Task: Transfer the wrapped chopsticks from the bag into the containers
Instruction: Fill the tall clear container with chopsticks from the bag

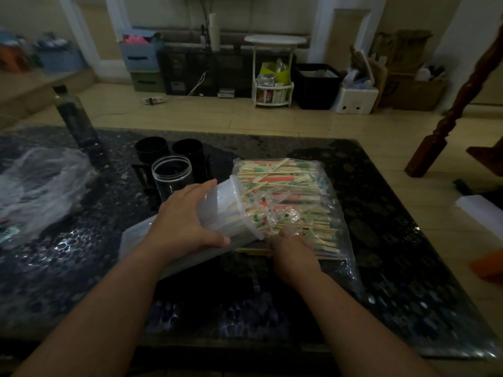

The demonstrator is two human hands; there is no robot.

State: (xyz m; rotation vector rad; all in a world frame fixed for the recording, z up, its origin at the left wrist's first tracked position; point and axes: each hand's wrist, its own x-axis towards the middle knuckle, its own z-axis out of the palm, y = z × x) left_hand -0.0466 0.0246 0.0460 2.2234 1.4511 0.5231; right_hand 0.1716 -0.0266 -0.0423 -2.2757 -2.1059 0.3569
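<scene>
Fingers (206, 185) of the left grip (187, 227) curl over the top of a translucent container (231, 208), with the thumb underneath, holding it tipped on its side. Its mouth faces right, against the open bag (336, 213). Several wrapped chopsticks (285, 180) already reach into the mouth; most lie heaped in the bag, which rests flat on the dark speckled worktop (381, 240).

The right grip (295, 254) is at the bag's near edge, just below the container's rim. Its fingertips are buried among the wrappers, so I cannot tell whether it grasps any.

A pale plastic piece (136, 240) lies under the left wrist. Behind the container stands an upright clear jar (174, 178), then two black cups (151, 152). Farther left are a dark bottle (73, 115) and crumpled clear plastic (40, 186).
</scene>
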